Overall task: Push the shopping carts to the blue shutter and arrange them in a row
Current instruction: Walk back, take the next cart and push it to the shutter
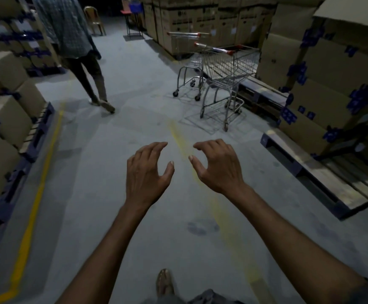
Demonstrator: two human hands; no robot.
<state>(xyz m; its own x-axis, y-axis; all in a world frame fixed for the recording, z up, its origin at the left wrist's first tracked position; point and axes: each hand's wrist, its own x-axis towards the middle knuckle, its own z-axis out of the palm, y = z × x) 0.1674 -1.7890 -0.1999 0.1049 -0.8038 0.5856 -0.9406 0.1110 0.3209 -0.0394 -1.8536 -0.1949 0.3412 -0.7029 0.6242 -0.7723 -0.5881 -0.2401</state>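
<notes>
Two wire shopping carts with red-tipped handles stand ahead on the right of the aisle. The nearer cart (pixel 227 69) is beside a low pallet, the farther cart (pixel 188 62) sits just behind and left of it. My left hand (pixel 147 172) and my right hand (pixel 218 165) are stretched out side by side over the bare floor, well short of the carts. Their fingers are loosely curled and hold nothing. No blue shutter shows in this view.
A person in a checked shirt (pixel 68 29) walks away up the aisle on the left. Stacked cardboard boxes on pallets line the left (pixel 7 119) and right (pixel 332 88). A low pallet (pixel 323 172) juts out at right. A yellow floor line (pixel 35 194) runs along the left.
</notes>
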